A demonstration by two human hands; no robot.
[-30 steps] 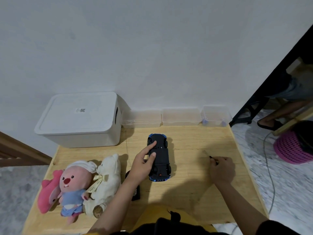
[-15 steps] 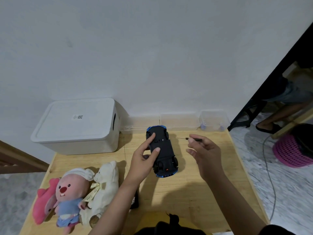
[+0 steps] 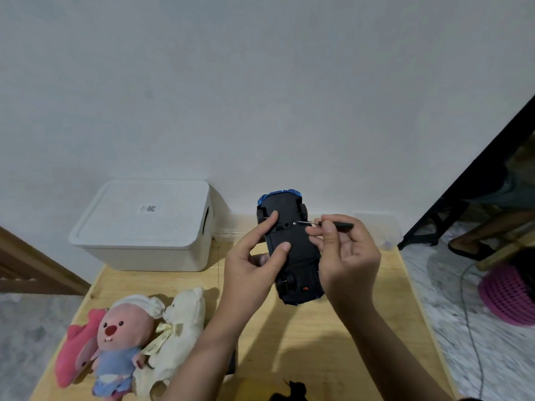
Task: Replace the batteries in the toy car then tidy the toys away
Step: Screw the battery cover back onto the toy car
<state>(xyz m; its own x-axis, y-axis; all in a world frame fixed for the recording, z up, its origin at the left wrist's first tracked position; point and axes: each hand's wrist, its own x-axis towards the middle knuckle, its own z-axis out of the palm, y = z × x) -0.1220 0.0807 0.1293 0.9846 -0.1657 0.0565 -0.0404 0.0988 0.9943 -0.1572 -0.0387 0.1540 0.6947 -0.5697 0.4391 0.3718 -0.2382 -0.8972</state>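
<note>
Black screwdriver (image 3: 333, 224) tip touching upturned toy car (image 3: 292, 250)

Both my forearms are bare to the frame's bottom edge — no sleeves, watch or rings on the left hand (image 3: 249, 267) or right hand (image 3: 347, 256). Fingernails short, unpainted. Yellow clothing (image 3: 254, 389) at my waist — partly hidden.

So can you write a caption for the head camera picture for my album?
Left hand holds the upside-down toy car while the right hand puts a screwdriver to a screw underneath.
</note>
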